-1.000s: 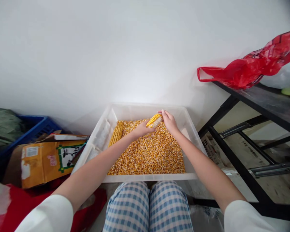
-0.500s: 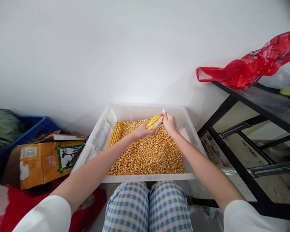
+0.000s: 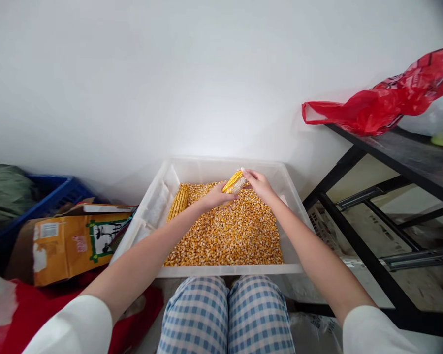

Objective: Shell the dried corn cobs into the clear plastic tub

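Over the loose kernels, my left hand (image 3: 217, 195) is closed around the lower end of a corn cob (image 3: 235, 183). The cob is tilted, its upper end to the right. Yellow kernels cover its upper side, while a pale, stripped patch shows along the lower side. My right hand (image 3: 257, 184) grips the cob's upper end, the thumb at the tip and fingers partly hidden behind it. Shelled corn kernels (image 3: 225, 238) fill much of a translucent plastic bin (image 3: 229, 270). Full corn cobs (image 3: 178, 201) lie along the bin's left side.
To the right stands a black-framed table (image 3: 376, 182) with a red plastic bag (image 3: 387, 105) hanging over its edge. A torn cardboard box (image 3: 64, 246) and a blue crate (image 3: 55, 196) are on the left. Behind the bin rises a white wall (image 3: 221, 88).
My right hand has turned and shifted slightly; its thumb, raised beyond the cob's end before, now lies at the cob's tip. My left hand keeps hold of the cob with little movement.
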`<action>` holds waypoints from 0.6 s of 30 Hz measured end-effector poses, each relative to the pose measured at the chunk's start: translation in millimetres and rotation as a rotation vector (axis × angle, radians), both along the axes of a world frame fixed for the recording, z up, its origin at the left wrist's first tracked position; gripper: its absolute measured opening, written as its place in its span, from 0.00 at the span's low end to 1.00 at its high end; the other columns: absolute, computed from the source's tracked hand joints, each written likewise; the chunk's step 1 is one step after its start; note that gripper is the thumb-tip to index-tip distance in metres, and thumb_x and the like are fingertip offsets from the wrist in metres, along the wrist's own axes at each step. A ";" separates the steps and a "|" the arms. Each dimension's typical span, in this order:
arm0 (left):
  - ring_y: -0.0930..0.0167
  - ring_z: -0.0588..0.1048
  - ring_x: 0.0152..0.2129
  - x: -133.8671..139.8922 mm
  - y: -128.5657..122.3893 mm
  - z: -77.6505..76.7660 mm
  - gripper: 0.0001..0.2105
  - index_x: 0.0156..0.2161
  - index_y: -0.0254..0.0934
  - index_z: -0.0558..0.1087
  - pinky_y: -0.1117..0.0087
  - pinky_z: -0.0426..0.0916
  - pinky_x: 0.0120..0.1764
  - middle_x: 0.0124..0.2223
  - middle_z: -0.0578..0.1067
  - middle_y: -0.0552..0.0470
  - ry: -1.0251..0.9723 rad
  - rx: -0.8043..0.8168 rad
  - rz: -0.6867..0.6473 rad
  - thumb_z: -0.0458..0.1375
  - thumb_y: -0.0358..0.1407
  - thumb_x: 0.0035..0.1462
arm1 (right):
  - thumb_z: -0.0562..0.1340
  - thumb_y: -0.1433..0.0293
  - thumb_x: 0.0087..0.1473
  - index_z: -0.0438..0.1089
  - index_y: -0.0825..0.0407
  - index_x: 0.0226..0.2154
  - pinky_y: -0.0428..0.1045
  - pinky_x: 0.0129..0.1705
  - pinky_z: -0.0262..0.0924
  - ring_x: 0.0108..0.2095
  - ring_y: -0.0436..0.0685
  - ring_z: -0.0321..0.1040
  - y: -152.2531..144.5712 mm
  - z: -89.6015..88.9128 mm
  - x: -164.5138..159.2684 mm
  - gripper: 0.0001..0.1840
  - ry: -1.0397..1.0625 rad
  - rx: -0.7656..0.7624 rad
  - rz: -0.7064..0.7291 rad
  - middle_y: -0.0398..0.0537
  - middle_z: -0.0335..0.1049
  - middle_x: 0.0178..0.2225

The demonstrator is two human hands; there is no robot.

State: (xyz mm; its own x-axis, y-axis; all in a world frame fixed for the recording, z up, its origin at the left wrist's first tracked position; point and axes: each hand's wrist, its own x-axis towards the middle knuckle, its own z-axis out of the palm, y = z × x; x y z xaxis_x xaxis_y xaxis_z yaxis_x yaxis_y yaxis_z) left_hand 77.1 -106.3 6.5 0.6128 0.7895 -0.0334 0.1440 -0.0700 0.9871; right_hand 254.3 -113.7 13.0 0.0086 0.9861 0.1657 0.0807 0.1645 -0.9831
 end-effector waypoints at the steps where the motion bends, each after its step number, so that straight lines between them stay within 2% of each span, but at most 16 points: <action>1: 0.75 0.68 0.22 0.0 -0.4 -0.3 0.21 0.44 0.31 0.67 0.74 0.65 0.25 0.29 0.71 0.53 0.004 0.000 -0.007 0.61 0.37 0.43 | 0.59 0.49 0.47 0.70 0.53 0.36 0.44 0.30 0.67 0.32 0.51 0.67 0.4 -1.3 1.0 0.25 -0.019 0.007 0.005 0.46 0.69 0.34; 7: 0.73 0.70 0.23 0.6 1.7 -6.6 0.23 0.46 0.30 0.67 0.73 0.66 0.26 0.30 0.72 0.52 0.066 0.062 -0.014 0.60 0.38 0.43 | 0.54 0.46 0.50 0.69 0.53 0.34 0.44 0.31 0.66 0.30 0.51 0.65 1.9 -9.3 2.4 0.28 -0.166 0.047 -0.067 0.45 0.68 0.30; 14: 0.71 0.72 0.26 -0.5 9.0 -13.7 0.25 0.49 0.31 0.68 0.72 0.67 0.31 0.33 0.74 0.51 0.195 0.241 0.079 0.60 0.38 0.43 | 0.55 0.47 0.50 0.70 0.54 0.38 0.45 0.31 0.67 0.33 0.52 0.67 3.2 -10.2 -1.1 0.28 -0.059 -0.029 -0.028 0.47 0.70 0.35; 18: 0.72 0.70 0.25 0.2 7.3 -14.6 0.23 0.46 0.31 0.69 0.74 0.66 0.28 0.32 0.73 0.51 0.205 0.209 0.079 0.60 0.38 0.42 | 0.52 0.49 0.54 0.70 0.53 0.42 0.47 0.32 0.67 0.33 0.53 0.68 4.0 -9.4 2.5 0.28 -0.181 -0.024 -0.027 0.48 0.70 0.37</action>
